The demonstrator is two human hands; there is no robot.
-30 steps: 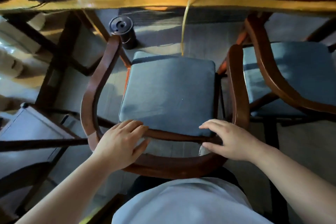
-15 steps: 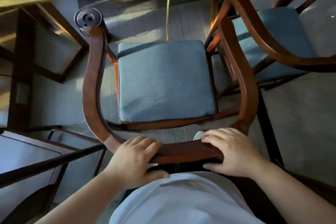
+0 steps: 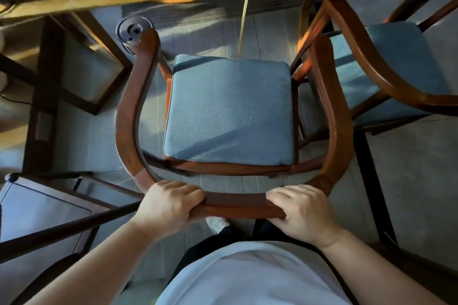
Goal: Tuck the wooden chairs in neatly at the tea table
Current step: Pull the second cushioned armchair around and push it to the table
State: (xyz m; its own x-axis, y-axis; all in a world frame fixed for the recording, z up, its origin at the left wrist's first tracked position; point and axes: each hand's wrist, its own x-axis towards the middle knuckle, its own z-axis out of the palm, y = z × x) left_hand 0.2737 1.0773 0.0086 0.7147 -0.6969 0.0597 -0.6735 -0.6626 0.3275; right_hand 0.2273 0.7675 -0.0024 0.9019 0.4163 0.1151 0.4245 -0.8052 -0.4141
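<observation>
nothing readable here tbh; no labels, brands, numbers or signs on anything in view

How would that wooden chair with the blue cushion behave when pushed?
The wooden chair looks rigid and probably heavy; both hands, left hand and right hand, grip it. It should slide rather than tip. The blue cushion may shift.
</observation>
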